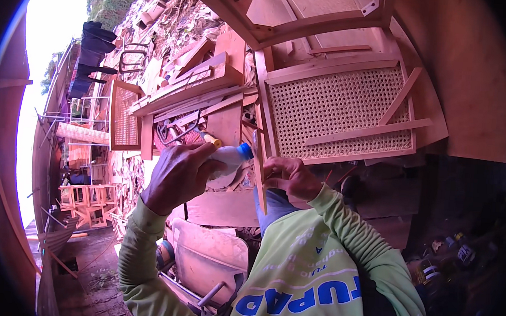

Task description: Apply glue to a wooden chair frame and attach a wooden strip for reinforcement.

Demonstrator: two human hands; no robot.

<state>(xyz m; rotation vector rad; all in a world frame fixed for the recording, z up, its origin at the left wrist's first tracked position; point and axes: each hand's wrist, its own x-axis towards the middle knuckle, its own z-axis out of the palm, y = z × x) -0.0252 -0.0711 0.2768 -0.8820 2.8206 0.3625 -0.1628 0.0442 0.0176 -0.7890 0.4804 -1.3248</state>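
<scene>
My left hand [176, 173] is closed around a small whitish plastic bottle [229, 155] with a blue cap [246, 151]. The bottle lies tilted sideways, its cap end close to a narrow wooden strip [258, 169]. That strip stands nearly upright in front of my body, and the fingers of my right hand [293, 178] pinch it from the right side. Just beyond my right hand is a wooden frame with a woven cane panel [337, 105]. A yellow tool handle [210, 139] shows behind my left hand; the rest of that tool is hidden.
Loose wooden slats [364, 132] rest on the cane panel. Another wooden frame [321, 32] stands above it. Boards and offcuts [193, 88] are piled at the far left, beside a handsaw frame [176, 133]. A worn chair [209, 251] stands at my lower left.
</scene>
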